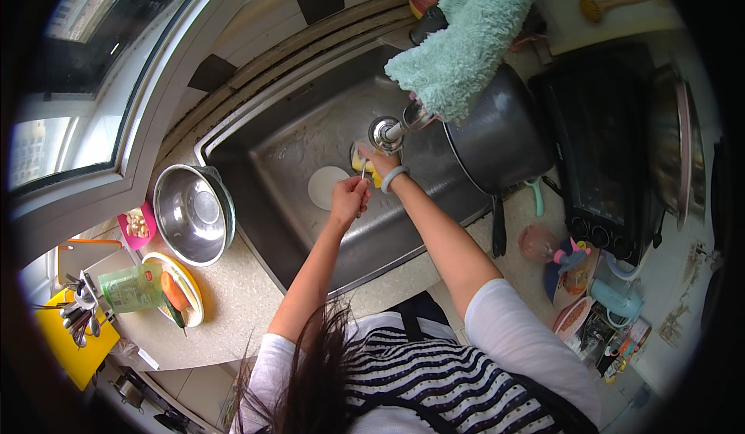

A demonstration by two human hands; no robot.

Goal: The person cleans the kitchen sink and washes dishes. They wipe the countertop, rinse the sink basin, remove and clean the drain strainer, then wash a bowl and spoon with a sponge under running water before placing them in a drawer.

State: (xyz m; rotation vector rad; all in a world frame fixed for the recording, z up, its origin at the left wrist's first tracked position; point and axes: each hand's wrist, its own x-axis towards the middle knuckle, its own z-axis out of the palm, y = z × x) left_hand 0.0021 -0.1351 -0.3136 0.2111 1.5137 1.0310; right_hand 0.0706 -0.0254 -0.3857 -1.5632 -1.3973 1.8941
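My left hand is over the sink basin, its fingers closed on a thin light-coloured handle whose far end reaches towards the other hand; what the handle belongs to cannot be told. My right hand, with a pale bangle at the wrist, grips a yellow sponge or cloth against that utensil, below the faucet head. A white round plate or lid lies on the bottom of the dark metal sink, just left of the hands.
A teal fluffy towel drapes over the faucet. Right of it, a large dark pot stands in the sink beside a black toaster oven. Left are nested steel bowls, a pink container of garlic and a plate with a carrot.
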